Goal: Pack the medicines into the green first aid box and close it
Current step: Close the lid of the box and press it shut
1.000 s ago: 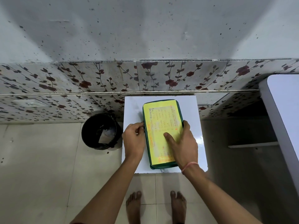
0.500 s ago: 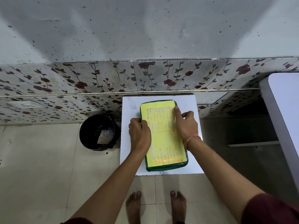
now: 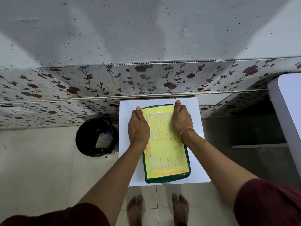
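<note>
The green first aid box (image 3: 166,180) lies flat and closed on a small white table (image 3: 125,168). A yellow sheet with orange writing covers its lid. My left hand (image 3: 138,128) rests on the box's far left edge, thumb pointing to the wall. My right hand (image 3: 180,119), with an orange thread at the wrist, lies on the far right edge. Both hands clasp the box's far end from the two sides. No medicines are visible outside the box.
A black bin (image 3: 96,137) stands on the tiled floor just left of the table. A floral-tiled wall (image 3: 146,79) rises right behind the table. Another white table (image 3: 288,101) juts in at the right edge. My bare feet (image 3: 156,209) stand in front.
Both hands have slid from the box's middle toward its far end near the wall. The right hand left the lid top for the right edge. The box shifted slightly and sits straighter.
</note>
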